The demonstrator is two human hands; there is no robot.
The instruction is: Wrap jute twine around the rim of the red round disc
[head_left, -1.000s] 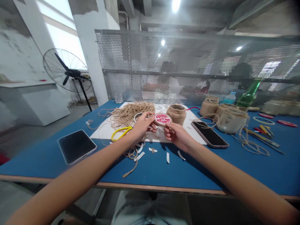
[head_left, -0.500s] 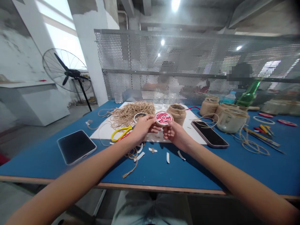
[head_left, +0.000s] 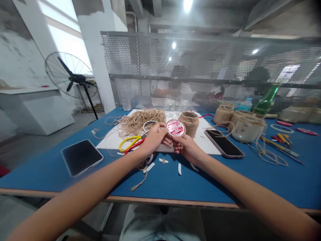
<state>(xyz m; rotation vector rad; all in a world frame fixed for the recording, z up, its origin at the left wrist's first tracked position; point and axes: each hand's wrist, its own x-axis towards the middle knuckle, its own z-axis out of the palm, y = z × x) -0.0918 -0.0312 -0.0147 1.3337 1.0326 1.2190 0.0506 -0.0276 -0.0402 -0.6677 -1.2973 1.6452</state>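
Red-and-white disc (head_left: 176, 128) held two-handed

Left hand (head_left: 156, 136) and right hand (head_left: 187, 146) pinch its rim over white sheet (head_left: 207, 146), blue surface (head_left: 170, 187). Twine-wrapped jar (head_left: 190, 126) just behind, to the right; twine heap (head_left: 140, 120), yellow-red scissors (head_left: 136, 137) left of disc.

On table (head_left: 203, 187): sheet (head_left: 114, 134). On sheet: twine heap (head_left: 141, 121), left; jar (head_left: 191, 126), right. Before heap: scissors (head_left: 132, 142). Before jar's left side: disc (head_left: 175, 128). Left of sheet: device (head_left: 82, 157); at right edge: phone (head_left: 224, 144). Behind table: screen (head_left: 150, 67).
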